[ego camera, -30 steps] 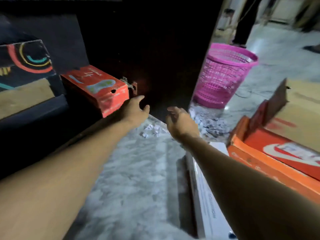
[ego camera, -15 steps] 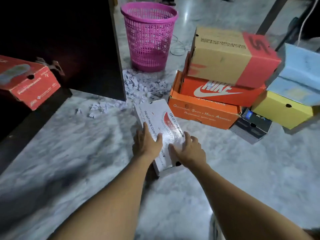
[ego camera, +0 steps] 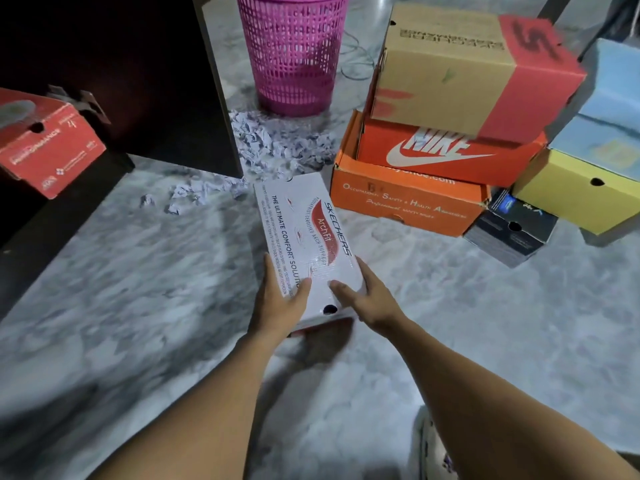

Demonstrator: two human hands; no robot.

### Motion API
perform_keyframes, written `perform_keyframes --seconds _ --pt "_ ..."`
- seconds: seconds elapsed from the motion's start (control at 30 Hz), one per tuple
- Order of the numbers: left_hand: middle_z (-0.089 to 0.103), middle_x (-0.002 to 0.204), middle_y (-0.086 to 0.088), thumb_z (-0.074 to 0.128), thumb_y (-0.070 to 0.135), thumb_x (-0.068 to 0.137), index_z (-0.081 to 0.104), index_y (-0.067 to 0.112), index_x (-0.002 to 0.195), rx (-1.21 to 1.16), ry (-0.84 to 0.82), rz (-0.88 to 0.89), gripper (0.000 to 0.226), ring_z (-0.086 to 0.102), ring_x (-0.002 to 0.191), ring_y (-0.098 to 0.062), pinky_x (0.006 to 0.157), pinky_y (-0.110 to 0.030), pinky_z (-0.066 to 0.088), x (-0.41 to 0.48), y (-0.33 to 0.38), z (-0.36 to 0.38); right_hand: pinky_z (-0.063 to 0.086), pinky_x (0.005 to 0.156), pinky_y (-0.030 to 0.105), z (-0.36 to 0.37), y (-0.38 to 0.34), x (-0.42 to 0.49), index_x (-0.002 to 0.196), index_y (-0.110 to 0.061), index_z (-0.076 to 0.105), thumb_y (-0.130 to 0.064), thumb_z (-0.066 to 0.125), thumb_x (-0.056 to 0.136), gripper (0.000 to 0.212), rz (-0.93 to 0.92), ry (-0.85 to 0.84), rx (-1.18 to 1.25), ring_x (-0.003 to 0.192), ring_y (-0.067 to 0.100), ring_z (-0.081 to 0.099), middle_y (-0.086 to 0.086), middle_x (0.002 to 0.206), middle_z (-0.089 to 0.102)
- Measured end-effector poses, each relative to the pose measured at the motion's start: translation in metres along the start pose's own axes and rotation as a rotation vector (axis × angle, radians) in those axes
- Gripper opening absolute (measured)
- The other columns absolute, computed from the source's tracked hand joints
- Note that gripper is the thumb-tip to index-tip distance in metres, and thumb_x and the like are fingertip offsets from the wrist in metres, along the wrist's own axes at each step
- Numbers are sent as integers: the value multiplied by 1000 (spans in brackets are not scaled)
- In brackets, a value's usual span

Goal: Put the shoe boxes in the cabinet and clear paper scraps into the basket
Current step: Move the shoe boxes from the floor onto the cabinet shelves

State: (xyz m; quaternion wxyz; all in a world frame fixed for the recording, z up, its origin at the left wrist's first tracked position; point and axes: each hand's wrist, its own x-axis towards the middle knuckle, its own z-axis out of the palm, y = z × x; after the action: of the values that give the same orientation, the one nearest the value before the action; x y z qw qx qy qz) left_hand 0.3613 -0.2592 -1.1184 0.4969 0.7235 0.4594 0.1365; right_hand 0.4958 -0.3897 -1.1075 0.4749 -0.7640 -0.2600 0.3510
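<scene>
- On the marble floor (ego camera: 156, 271), between the dark cabinet (ego camera: 121, 64) and the pile of other boxes, lies the white shoe box (ego camera: 304, 233), its long side pointing away from the person.
- Left hand (ego camera: 280, 299) clasps the near left edge, thumb flat on the lid and fingers down the side; right hand (ego camera: 367, 299) mirrors it on the near right edge. Both have hold of the box.
- Printed card like this is probably stiff at the corners and soft mid-lid, so squeezing the sides near the end is sound. The glossy lid looks slippery, though.
- Weight cannot be told — full or empty, the frame does not say. Fingers under the red base would be safer than a pinch on the lid, which may lift off by itself.
- One red box (ego camera: 52, 150) already sits at the cabinet's edge, to the left.
- Paper scraps (ego camera: 277, 147) lie heaped in front of the pink basket (ego camera: 294, 53) — not yet cleared.
</scene>
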Motion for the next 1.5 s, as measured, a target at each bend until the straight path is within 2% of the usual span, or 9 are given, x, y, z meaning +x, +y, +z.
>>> perform_keyframes --seconds 0.23,0.5,0.67,0.77,0.97,1.07,1.2,1.37,1.5 --pt "58 130 17 66 36 85 27 46 138 -5 82 73 67 59 111 -8 90 -26 47 -13 7 -28 49 103 39 4 -18 -4 138 -51 41 -48 83 73 77 -116 -115 -60 121 9 58 -22 129 61" --pt "57 136 11 65 49 75 24 35 144 -23 276 24 81 58 120 -13 98 -39 50 -41 10 -70 49 102 38 28 -54 -3 140 -51 36 -42 91 65 93 -304 -251 -128 125 -1 51 -28 132 56" --pt "46 146 18 67 66 69 11 46 149 -127 362 50 100 49 131 -10 104 -47 45 -33 10 -112 43 94 13 50 -98 11 131 -67 29 -44 88 67 90 -433 -298 -147 116 -24 43 -49 121 49" --pt "50 143 16 70 48 77 12 46 150 -145 424 74 94 50 128 -6 106 -42 45 -34 33 -148 37 80 -4 65 -133 19 128 -71 24 -47 86 69 89 -519 -313 -134 105 -34 39 -58 110 45" --pt "51 140 17 70 28 86 18 47 148 -111 515 145 83 49 126 -5 102 -32 43 -31 69 -231 47 90 13 108 -210 32 136 -50 34 -39 87 71 84 -599 -416 -63 114 -14 51 -33 121 57" --pt "57 133 17 71 24 86 27 42 148 -135 563 178 78 55 117 -2 100 -27 44 -27 83 -278 48 85 10 135 -254 47 136 -40 42 -35 88 70 80 -629 -473 -59 112 -3 56 -19 123 62" --pt "58 130 18 71 26 87 27 41 148 -165 572 171 77 57 111 0 96 -23 43 -24 92 -340 53 98 36 178 -318 67 128 -39 47 -39 88 66 74 -577 -515 -83 111 11 62 -18 116 64" --pt "62 124 17 71 30 86 33 41 145 -133 550 159 71 57 110 -4 76 -10 39 -19 92 -389 60 82 37 218 -365 86 133 -22 46 -45 89 54 93 -496 -509 -56 104 15 66 -7 118 64" --pt "58 131 18 79 52 67 26 41 149 -107 534 89 98 52 122 -7 95 -21 40 10 74 -402 59 75 39 233 -381 115 113 -30 52 -24 86 73 54 -502 -569 -98 96 17 67 -8 106 66"
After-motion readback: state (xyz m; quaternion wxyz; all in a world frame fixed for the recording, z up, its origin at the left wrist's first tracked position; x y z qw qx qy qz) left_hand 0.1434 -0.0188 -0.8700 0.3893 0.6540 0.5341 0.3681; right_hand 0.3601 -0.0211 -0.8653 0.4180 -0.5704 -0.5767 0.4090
